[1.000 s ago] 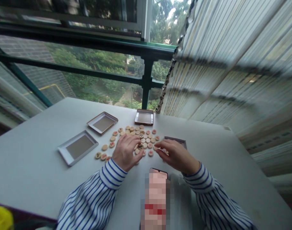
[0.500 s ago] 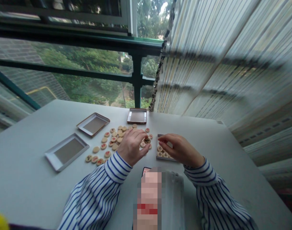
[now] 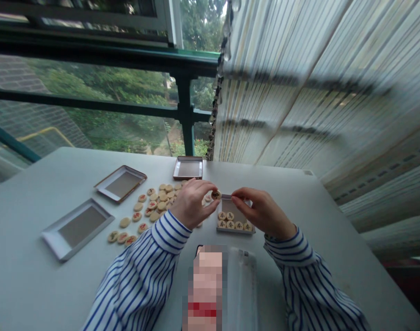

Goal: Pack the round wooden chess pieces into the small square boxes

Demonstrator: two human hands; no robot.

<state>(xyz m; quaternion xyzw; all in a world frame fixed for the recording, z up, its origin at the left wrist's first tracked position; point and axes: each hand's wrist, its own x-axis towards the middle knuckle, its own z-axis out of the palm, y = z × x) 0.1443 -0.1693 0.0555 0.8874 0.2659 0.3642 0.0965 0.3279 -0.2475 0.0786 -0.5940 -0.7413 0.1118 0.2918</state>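
Observation:
My left hand (image 3: 192, 203) is closed, pinching a round wooden Chinese chess piece (image 3: 216, 195) with a black character between thumb and fingertips. This piece is held up by the left edge of a shallow box (image 3: 236, 231). Inside the box, several black-character pieces (image 3: 230, 225) form a front row, with two more behind them at the left. Over the box's right side is my right hand (image 3: 267, 214), thumb and forefinger pressed together; whether anything is between them is hidden. Loose pieces (image 3: 152, 205), some with red characters, lie scattered left of and partly behind my left hand.
Three shallow trays stand on the white table (image 3: 24, 207): a white one (image 3: 87, 225) at left, a brown-edged one (image 3: 123, 184) behind it, another (image 3: 188, 168) at the back. A blurred-out object (image 3: 205, 285) and a translucent plastic case (image 3: 242, 287) lie in front. A curtain (image 3: 282, 115) hangs at right.
The view has shifted slightly to the right. My left hand has brought its piece closer to the box and my right fingertips. My right hand has moved off the box's left part, showing more pieces.

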